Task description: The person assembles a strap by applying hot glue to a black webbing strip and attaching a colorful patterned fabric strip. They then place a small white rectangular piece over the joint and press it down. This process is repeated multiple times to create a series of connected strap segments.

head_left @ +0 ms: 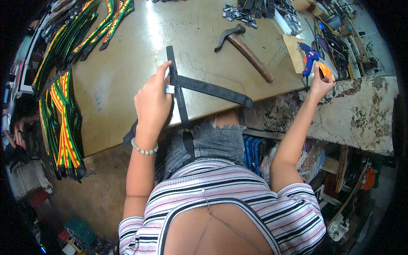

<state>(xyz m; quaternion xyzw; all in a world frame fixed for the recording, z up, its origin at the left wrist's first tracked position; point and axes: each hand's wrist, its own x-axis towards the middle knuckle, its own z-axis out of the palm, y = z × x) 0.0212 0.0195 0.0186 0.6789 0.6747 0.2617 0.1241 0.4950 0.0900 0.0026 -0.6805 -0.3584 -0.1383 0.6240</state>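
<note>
My left hand (pixel 152 100) is closed on black webbing at the table's near edge, its index finger resting along a narrow flat black strip (pixel 179 102). A wider black webbing strap (pixel 212 90) crosses that strip and runs off to the right. Beside the fingers shows a small whitish piece (pixel 169 89), its kind unclear. Off to the right, my right hand (pixel 321 86) has its thumb and curled fingers around the edge of a bright orange object (pixel 326 71), partly hidden by the hand. Just left of it lies a blue glue gun (pixel 309 57).
A hammer (pixel 250 55) with a wooden handle lies on the table (pixel 123 106). Striped green, yellow and red straps (pixel 63 119) hang over the left edge. Small metal pieces (pixel 240 16) are heaped at the back. A worn concrete ledge (pixel 340 114) adjoins the right side.
</note>
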